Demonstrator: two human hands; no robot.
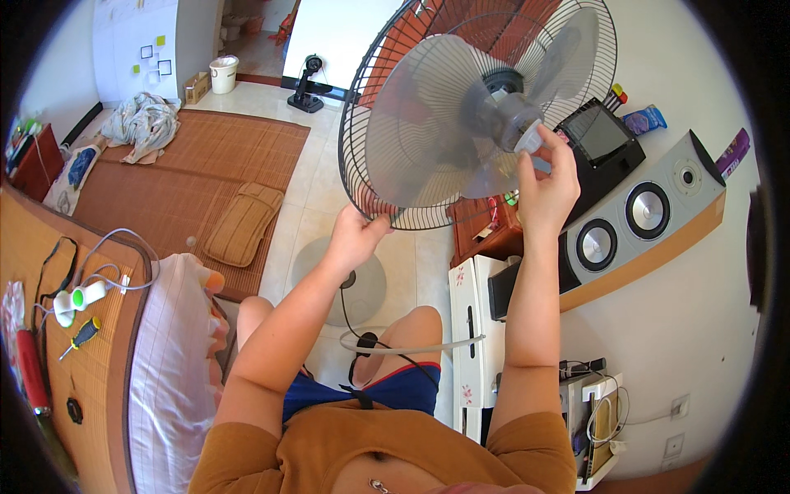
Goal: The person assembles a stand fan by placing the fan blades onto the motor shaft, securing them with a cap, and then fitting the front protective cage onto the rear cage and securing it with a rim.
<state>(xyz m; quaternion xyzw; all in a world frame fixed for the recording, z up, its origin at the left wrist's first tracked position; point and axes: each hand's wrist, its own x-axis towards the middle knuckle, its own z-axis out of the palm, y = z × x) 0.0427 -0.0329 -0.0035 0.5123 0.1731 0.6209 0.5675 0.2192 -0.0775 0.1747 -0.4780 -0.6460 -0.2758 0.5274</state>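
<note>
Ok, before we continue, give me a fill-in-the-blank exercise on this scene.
1. The left hand grips the round black wire fan guard nearer its ____ edge than its upper one.
2. The right hand has fingers on the pale plastic cap before broad translucent blades coloured ____.
3. The yellow-and-black-handled screwdriver lies to the person's ____.
4. The long grey loudspeaker has ____ large silver cones.

Missing words: lower; grey; left; two.
</note>
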